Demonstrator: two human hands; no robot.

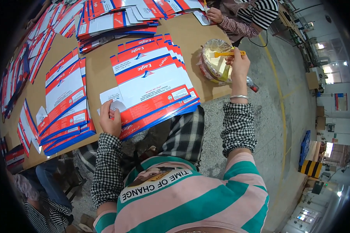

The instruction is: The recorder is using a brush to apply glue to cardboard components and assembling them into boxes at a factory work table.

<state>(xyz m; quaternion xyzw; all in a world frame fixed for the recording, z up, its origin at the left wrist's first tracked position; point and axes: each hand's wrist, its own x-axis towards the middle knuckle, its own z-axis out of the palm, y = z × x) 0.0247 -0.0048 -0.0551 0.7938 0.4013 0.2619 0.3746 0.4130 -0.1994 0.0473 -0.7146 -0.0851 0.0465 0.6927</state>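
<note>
My left hand (111,119) is closed at the left edge of a stack of flat printed cartons (153,83), red, white and blue, with a white flap (118,105) pinched in its fingers. The cartons lie overlapped in a fan on the table. My right hand (239,64) grips a brush (223,54) by its yellow-orange handle, over a plastic-lined bucket (206,70) of cream-coloured paste. A yellow-green piece (224,73) leans at the bucket's near side; whether it belongs to the brush I cannot tell.
More flat cartons (66,101) are stacked to the left, and others (116,23) are piled at the back of the brown table (179,31). A co-worker's hand (215,15) works at the far edge. Another person (46,198) sits at lower left. Grey floor (268,116) extends right.
</note>
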